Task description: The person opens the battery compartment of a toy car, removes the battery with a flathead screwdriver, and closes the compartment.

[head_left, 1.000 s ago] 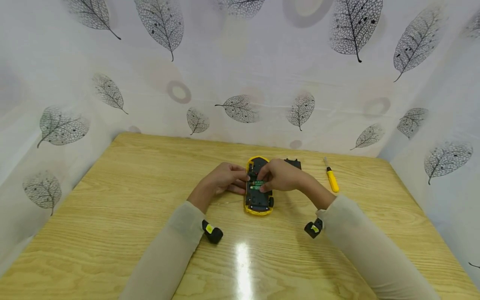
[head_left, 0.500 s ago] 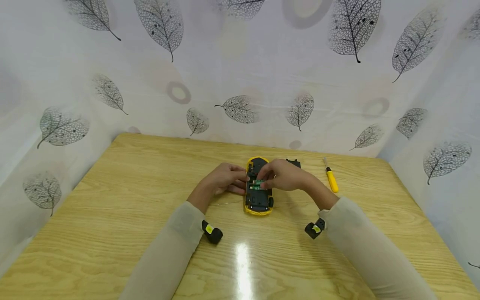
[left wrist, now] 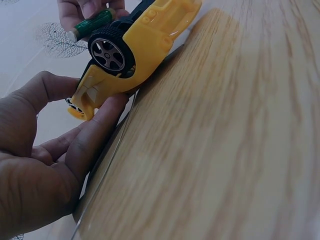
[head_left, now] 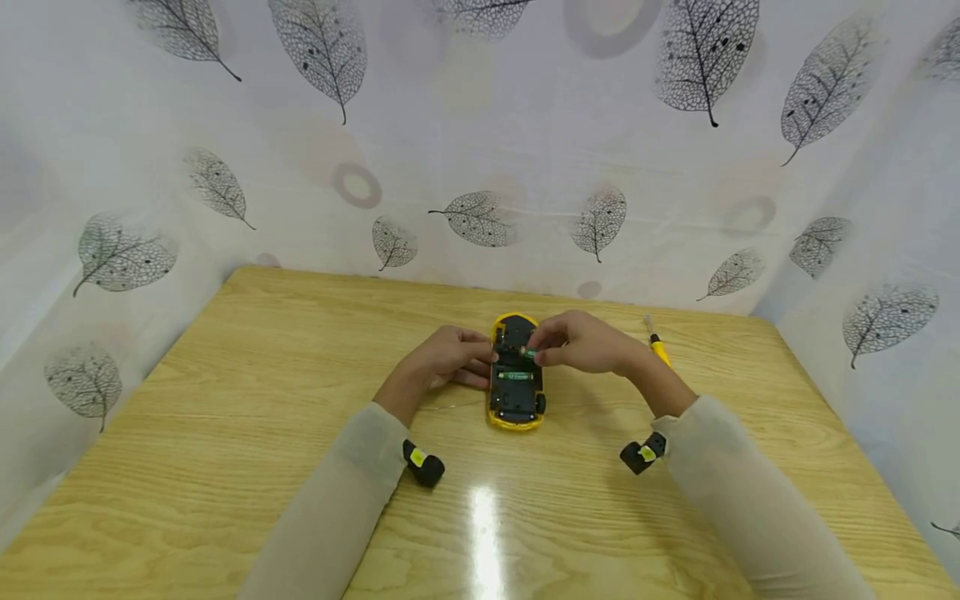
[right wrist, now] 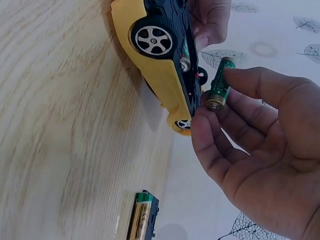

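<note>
Table (head_left: 300,350), glossy and wood-grained, spreads beneath a yellow car (head_left: 516,393), by leaf-printed walls (head_left: 480,150).

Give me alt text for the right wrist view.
A right hand pinches a green battery beside a yellow toy car, whose black underside holds a second battery. The left hand is behind the car; a black part and another battery lie on the wooden table.

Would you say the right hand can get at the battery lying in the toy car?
Probably not just yet: that battery lies uncovered in the toy car, but the right hand pinches another battery.
</note>
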### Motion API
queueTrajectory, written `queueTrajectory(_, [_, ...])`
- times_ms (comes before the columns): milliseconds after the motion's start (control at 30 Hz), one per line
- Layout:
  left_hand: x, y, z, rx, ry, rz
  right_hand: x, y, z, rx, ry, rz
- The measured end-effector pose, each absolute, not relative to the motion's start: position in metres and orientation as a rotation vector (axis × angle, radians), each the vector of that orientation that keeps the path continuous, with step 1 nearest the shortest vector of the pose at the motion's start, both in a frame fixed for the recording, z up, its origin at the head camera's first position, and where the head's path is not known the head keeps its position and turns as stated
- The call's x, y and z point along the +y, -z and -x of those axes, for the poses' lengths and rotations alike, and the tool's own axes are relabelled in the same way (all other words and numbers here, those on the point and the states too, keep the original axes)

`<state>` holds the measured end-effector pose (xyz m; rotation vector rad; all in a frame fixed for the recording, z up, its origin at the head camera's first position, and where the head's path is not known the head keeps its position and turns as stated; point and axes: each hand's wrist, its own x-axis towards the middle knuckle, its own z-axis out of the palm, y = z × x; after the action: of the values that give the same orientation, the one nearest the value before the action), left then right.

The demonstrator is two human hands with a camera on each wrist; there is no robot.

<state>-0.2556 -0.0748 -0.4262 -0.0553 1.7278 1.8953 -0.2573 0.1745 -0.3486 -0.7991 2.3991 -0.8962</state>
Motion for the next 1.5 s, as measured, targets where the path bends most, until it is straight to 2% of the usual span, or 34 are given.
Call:
queueTrajectory(800, [-0.077,0.423,0.258,1.747,-1.890,0.043,0.240,0.367,0.265,2.399,0.967,0.580])
queueTrajectory(1500, [-0.075,0.428,0.255,1.733,-1.899,0.030,0.256,0.387,0.266,2.654,0.703,0.744])
